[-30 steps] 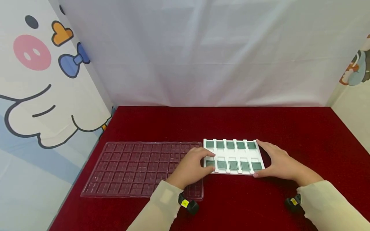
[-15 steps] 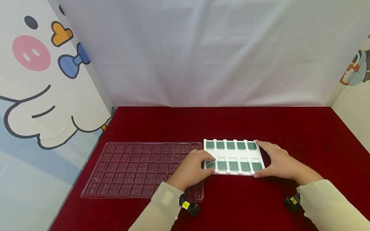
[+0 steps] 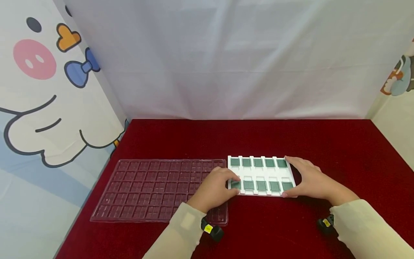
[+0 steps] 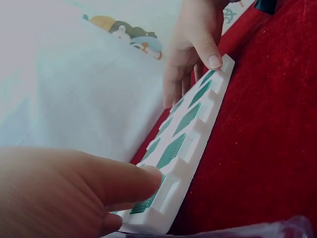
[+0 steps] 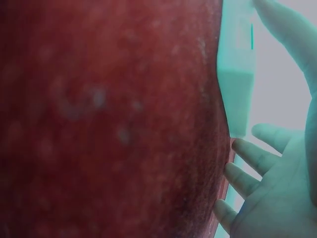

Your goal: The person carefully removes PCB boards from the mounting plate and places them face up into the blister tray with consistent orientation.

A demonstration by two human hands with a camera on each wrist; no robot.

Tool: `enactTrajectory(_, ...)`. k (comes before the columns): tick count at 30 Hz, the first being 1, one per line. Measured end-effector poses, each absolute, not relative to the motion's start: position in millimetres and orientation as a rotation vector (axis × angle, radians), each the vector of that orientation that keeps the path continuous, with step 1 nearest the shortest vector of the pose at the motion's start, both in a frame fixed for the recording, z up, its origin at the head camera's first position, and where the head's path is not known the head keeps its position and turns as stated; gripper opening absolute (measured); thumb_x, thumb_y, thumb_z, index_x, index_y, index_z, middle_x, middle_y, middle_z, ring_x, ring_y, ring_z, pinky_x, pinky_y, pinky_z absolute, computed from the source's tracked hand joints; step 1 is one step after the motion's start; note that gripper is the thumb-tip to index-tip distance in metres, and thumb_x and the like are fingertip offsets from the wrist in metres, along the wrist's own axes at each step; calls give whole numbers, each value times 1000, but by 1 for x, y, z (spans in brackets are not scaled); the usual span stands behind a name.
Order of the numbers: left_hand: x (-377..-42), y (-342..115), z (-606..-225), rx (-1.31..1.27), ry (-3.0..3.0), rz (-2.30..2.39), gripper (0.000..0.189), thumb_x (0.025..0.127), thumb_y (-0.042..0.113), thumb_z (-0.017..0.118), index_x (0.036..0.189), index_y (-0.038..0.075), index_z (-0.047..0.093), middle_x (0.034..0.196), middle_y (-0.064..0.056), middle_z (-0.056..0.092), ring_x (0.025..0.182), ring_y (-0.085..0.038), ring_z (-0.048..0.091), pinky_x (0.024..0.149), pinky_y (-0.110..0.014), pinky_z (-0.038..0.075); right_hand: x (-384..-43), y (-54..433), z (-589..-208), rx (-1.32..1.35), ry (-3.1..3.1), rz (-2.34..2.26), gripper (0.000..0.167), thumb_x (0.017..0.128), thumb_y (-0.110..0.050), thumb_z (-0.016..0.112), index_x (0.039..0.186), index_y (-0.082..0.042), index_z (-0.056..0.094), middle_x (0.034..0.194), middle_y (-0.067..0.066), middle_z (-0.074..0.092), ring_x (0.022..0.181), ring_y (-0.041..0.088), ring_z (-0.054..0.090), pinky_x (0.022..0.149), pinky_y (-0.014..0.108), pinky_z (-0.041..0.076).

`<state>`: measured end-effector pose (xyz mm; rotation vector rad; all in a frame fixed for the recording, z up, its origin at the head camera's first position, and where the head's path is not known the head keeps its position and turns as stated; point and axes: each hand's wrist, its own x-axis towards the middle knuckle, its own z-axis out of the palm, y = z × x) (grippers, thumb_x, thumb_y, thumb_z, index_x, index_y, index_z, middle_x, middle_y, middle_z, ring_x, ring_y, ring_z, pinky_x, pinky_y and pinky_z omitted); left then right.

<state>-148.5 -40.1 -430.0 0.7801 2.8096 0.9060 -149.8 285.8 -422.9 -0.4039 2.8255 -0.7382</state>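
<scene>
A white plastic tray (image 3: 258,172) lies on the table, with two rows of small green ridged square chips in its pockets. My left hand (image 3: 211,189) reaches over its left end. Thumb and forefinger pinch the near-left green chip (image 3: 235,185), still in its pocket; in the left wrist view the thumb (image 4: 148,177) partly covers it. At the opposite end my right hand (image 3: 312,181) holds the tray across its width, thumb on the near edge and forefinger at the far corner. The other right fingers (image 5: 247,181) extend beside the tray's end in the right wrist view.
Left of the white tray lies a larger clear plastic tray (image 3: 139,190) with many compartments, partly beneath my left forearm. Both stand on a dark red cloth (image 3: 258,223). A white curtain (image 3: 245,72) hangs behind the table, and a cartoon-printed sheet (image 3: 58,108) on the left.
My left forefinger has come down toward the near-left chip, narrowing the gap to the thumb. My right hand has shifted very slightly left. The trays have not visibly moved.
</scene>
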Motion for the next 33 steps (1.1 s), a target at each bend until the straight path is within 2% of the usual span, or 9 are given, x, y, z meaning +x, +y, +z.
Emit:
enactTrajectory(14, -150, -36, -430, 803, 2863, 826, 23, 86, 21, 84, 109, 18, 81, 114, 6, 72, 110, -17, 58, 98, -32, 49, -151, 286, -422, -407, 2831, -738, 123, 67, -54, 92, 157, 4, 33, 155, 29, 37, 139, 50, 30, 101, 71, 27)
enactTrajectory(33, -149, -33, -433, 868, 2947, 799, 16, 84, 16, 83, 100, 17, 84, 104, 7, 73, 97, -15, 58, 90, -28, 50, -150, 285, -424, -396, 2827, -712, 125, 67, -58, 90, 159, 2, 30, 157, 28, 34, 142, 50, 28, 102, 72, 26)
